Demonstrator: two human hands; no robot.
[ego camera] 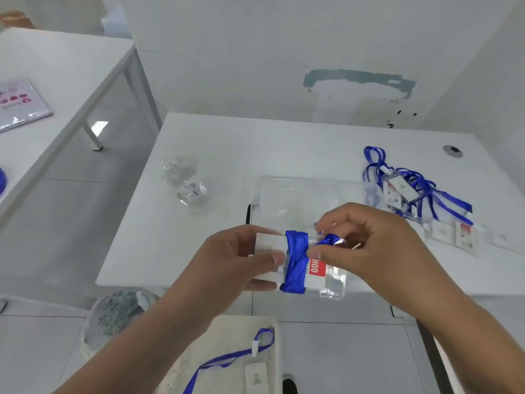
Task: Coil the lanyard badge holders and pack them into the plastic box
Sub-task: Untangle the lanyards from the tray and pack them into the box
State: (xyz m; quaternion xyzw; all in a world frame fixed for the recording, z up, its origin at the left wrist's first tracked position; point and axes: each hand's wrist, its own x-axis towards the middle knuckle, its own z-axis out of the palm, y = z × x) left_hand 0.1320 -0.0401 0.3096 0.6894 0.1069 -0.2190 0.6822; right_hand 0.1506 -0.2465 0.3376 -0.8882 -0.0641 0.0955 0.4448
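Far rim of the clear plastic box (284,189) behind the hands, pile of lanyards (412,186) blurred.

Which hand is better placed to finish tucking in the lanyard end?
Right. The right hand already pinches the loose blue lanyard end beside the wrap, while the left hand holds the badge holder steady.

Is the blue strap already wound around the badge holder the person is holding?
Yes, the blue strap wraps in several turns around the middle of the clear badge holder, which both hands hold above the table edge.
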